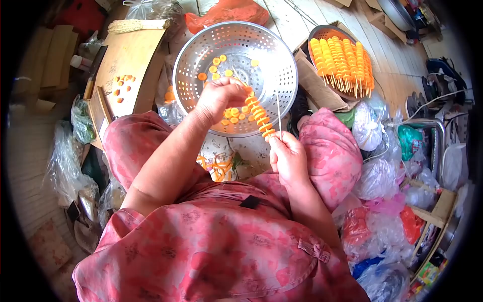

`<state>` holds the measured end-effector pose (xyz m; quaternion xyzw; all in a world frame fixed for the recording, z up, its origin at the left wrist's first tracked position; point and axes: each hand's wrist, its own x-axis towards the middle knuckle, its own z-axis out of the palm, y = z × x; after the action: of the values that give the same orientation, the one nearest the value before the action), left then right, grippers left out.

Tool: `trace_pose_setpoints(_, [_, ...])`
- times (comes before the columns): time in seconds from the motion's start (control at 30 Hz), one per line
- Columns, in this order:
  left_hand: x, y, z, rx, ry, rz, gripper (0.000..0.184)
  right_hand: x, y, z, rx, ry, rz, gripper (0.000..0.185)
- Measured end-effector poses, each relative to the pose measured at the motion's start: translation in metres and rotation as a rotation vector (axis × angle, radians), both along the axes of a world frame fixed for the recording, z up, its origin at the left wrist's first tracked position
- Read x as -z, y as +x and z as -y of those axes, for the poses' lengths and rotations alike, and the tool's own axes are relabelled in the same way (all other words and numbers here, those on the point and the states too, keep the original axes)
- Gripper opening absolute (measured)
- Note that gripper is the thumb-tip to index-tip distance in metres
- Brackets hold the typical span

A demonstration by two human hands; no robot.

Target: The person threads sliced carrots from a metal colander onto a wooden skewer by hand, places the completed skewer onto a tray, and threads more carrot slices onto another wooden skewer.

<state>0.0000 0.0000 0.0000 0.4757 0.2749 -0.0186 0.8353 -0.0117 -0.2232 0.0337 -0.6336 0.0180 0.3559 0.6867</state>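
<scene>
My left hand [221,98] is closed around the far end of a spiral-cut carrot [259,117], fingers bunched so tightly that I cannot tell exactly how the tips meet. My right hand [289,156] pinches the near end narrowly, thumb against fingers, and from that same grip a thin stick [279,110] stands up, just beside the carrot. Between my two grips the carrot runs slantwise, its turns drawn apart with gaps between them. I judge that I am in the midst of spacing those turns; the hold calls for a light, even pull, since a hard one could snap the orange coil.

Beneath my left grip is the colander [282,55], with loose carrot slices [216,61] scattered inside it. Nearer my body, below the colander and between my knees, lie some peelings [221,167].

Farther out, beyond my right grip and to its right, finished-looking skewers [347,60] lie packed side by side in a dish [327,27], their stick ends pointing toward me. Off to the left of my left grip, a wooden board [126,50] carries a few small carrot pieces [125,79], and a knife [95,70] rests along its outer edge. Plastic bags [370,128] crowd the floor past my right knee.
</scene>
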Motion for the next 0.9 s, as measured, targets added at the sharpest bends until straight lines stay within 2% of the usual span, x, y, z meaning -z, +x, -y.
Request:
trace_pose_setpoints(0.07, [0.007, -0.002, 0.005, 0.025, -0.06, 0.015, 0.008, 0.0, 0.0, -0.002, 0.043, 0.009, -0.016, 0.014])
trace_pose_setpoints(0.4, [-0.001, -0.002, 0.007, 0.012, -0.006, 0.016, 0.007, 0.0, -0.001, -0.002, 0.061, 0.013, -0.035, 0.013])
trace_pose_setpoints(0.5, [-0.011, 0.003, -0.007, -0.046, 0.145, -0.03, 0.003, 0.001, 0.0, -0.001, 0.087, 0.021, -0.018, 0.013])
trace_pose_setpoints(0.57, [0.012, 0.006, -0.03, -0.031, 0.583, -0.08, 0.011, 0.002, 0.001, 0.0, 0.109, 0.026, -0.016, 0.013])
trace_pose_setpoints(0.6, [0.016, 0.007, -0.036, -0.032, 0.583, -0.08, 0.011, 0.002, 0.001, 0.0, 0.107, 0.026, -0.016, 0.013])
trace_pose_setpoints(0.67, [0.025, 0.007, -0.044, 0.404, 1.169, -0.378, 0.022, 0.001, 0.0, 0.0, 0.076, 0.027, -0.023, 0.013])
trace_pose_setpoints(0.7, [0.023, 0.004, -0.041, 0.576, 1.2, -0.42, 0.027, 0.0, 0.0, -0.001, 0.076, 0.027, -0.023, 0.013])
trace_pose_setpoints(0.77, [0.036, 0.003, -0.03, 0.747, 1.352, -0.587, 0.024, -0.002, 0.0, -0.001, 0.065, 0.025, -0.029, 0.014])
trace_pose_setpoints(0.9, [0.037, -0.003, -0.019, 0.759, 1.384, -0.524, 0.029, 0.0, 0.0, -0.001, 0.07, 0.032, -0.032, 0.013])
